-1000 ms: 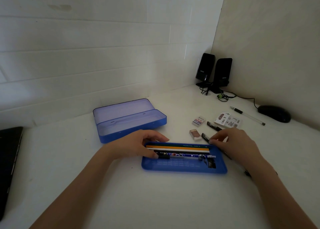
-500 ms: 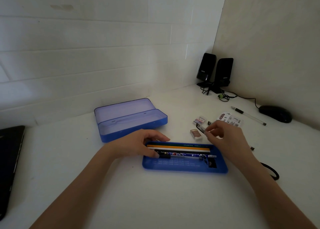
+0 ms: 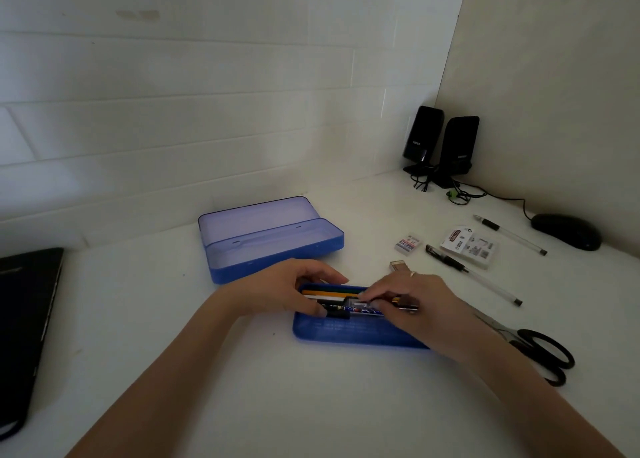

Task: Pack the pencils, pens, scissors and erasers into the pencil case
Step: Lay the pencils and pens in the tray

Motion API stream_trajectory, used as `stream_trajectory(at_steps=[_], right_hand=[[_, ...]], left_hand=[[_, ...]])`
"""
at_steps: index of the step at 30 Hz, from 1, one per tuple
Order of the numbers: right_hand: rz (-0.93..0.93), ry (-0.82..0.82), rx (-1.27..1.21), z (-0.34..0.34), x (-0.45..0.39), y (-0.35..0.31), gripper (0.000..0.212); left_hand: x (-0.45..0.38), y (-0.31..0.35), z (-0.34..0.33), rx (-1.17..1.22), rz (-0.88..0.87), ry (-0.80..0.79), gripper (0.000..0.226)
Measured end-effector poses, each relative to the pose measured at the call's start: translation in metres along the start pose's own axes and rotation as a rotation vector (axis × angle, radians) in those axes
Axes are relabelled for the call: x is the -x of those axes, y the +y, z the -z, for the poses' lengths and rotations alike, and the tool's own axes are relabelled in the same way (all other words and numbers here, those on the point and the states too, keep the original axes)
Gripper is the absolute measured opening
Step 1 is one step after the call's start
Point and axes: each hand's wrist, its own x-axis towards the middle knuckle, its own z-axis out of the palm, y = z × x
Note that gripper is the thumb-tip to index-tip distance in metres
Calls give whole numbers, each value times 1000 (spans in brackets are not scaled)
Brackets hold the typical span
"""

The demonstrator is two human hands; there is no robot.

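Note:
A shallow blue tray [image 3: 346, 333] lies in front of me with several pencils [image 3: 332, 293] and a patterned pen along its far side. My left hand [image 3: 287, 291] grips the tray's left end, thumb on the pens there. My right hand [image 3: 412, 308] pinches a black pen [image 3: 407, 306] low over the tray's right half. The open blue pencil case [image 3: 277, 253] stands behind. On the table to the right are two erasers [image 3: 408, 243] [image 3: 400, 266], a black-capped pen [image 3: 474, 276], another pen [image 3: 509, 234] and black-handled scissors [image 3: 543, 353].
A small printed packet [image 3: 469, 246] lies between the two loose pens. A black mouse [image 3: 566, 230] and two black speakers [image 3: 440, 146] with cables fill the far right corner. A dark laptop [image 3: 24, 319] sits at the left edge. Walls close off the back and right.
My right hand picked up a black pen beside the erasers and brought it left and down onto the tray. The scissors are uncovered now. My left hand stayed on the tray.

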Motion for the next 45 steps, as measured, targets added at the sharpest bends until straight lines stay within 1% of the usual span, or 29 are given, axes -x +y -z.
stream_trajectory(at_steps=[3,7,11,15,17,19,22,24,31,40,45], right_hand=[[27,-31,-15,-8,0,-5,19],[-26,-40,-23,-21,-2,-9,15],[-36,-21,-18,-29,-3,-18,11],[10,-22,86,-37,-4,-24,8],[16,-8,99,-40,-5,-24,6],[-1,-4,99,-42,-7,-24,5],[-9,4,95,-45,-8,-24,3],[-20,12,87,-45,-8,-25,4],[-47,31,35,-45,-11,-26,8],[-37,27,54,-47,-11,-27,7],[-45,29,55,-47,-11,-28,8]], left_hand=[[0,1,0,-3,-7,-3,48],[0,1,0,-2,-9,-5,48],[0,0,0,-1,-13,0,49],[0,-1,0,9,-14,0,49],[-1,-2,0,23,-18,-1,48],[-1,-2,1,40,-29,7,45],[-1,-2,1,97,-42,29,32],[0,-2,1,104,-36,36,28],[-1,-4,1,95,-43,26,34],[1,-1,2,92,-54,-6,43],[2,1,2,61,-61,-17,41]])
